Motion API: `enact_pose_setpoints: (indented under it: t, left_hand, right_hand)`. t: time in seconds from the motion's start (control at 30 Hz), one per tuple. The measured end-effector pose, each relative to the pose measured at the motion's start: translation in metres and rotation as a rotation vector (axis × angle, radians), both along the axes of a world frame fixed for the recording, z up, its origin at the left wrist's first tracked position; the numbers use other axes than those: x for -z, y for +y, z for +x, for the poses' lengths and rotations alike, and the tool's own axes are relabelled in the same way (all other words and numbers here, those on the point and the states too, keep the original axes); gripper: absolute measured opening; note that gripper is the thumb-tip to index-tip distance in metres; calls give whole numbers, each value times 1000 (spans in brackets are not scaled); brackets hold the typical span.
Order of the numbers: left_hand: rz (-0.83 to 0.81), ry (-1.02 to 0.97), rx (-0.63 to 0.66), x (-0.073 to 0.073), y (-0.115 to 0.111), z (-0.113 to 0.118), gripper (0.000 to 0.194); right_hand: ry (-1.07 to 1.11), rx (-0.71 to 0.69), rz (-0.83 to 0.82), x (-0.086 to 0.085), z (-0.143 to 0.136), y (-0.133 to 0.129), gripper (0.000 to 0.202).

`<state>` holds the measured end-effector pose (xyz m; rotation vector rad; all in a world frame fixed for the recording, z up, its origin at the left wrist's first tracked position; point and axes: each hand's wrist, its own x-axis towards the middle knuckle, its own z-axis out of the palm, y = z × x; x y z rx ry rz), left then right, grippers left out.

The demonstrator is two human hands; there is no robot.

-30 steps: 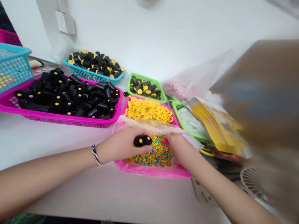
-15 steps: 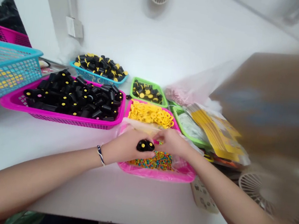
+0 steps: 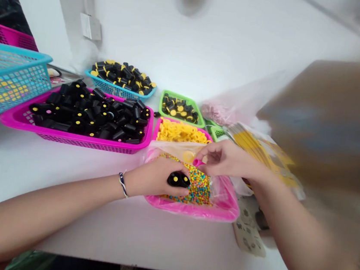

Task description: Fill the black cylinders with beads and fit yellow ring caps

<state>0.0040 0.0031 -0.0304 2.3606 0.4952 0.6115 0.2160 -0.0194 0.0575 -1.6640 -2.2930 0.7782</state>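
Observation:
My left hand is wrapped round black pieces with yellow dots on their ends, above a pink basket lined with clear plastic. Small multicoloured beads lie in that basket. Between the fingertips of my right hand is a small pink piece, held over the basket's far part. A round yellowish thing lies just left of it. Yellow rings fill the basket behind.
At the left, a magenta basket holds black pieces, beside a blue basket. Black-and-yellow pieces fill a blue basket and a green one near the wall. Yellow packets lie at the right.
My right hand has moved right, away from my left hand, and the pink piece now shows clearly in its fingers. My left hand still holds the black pieces. The view has shifted slightly.

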Motion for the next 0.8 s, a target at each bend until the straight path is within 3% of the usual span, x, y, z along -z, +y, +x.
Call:
enact_pose_setpoints:
  t: [0.13, 0.23, 0.3, 0.37, 0.47, 0.53, 0.67, 0.8]
  left_hand:
    - [17, 5, -8, 2, 0, 1, 30]
    - [18, -2, -36, 5, 0, 1, 30]
    - [5, -17, -52, 5, 0, 0, 30]
    - [-12, -36, -63, 4, 0, 0, 28]
    - [-20, -62, -117, 2, 0, -1, 27]
    - [-17, -64, -155, 0, -1, -1, 29]
    - [-13, -65, -175, -1, -2, -1, 30]
    - [-27, -76, -169, -1, -3, 0, 27]
  right_hand:
    - [-156, -77, 57, 8, 1, -8, 21]
    - [-336, -162, 323, 14, -1, -27, 16]
    - [-401, -145, 531, 17, -3, -47, 12]
    - [-390, -96, 607, 21, -5, -67, 11]
    - [-359, -73, 425, 34, -5, -85, 16]
    - [-453, -39, 284, 47, -3, -83, 18]
    - [-667, 51, 199, 67, 1, -56, 18]
    - [-692, 85, 178, 77, -2, -34, 28]
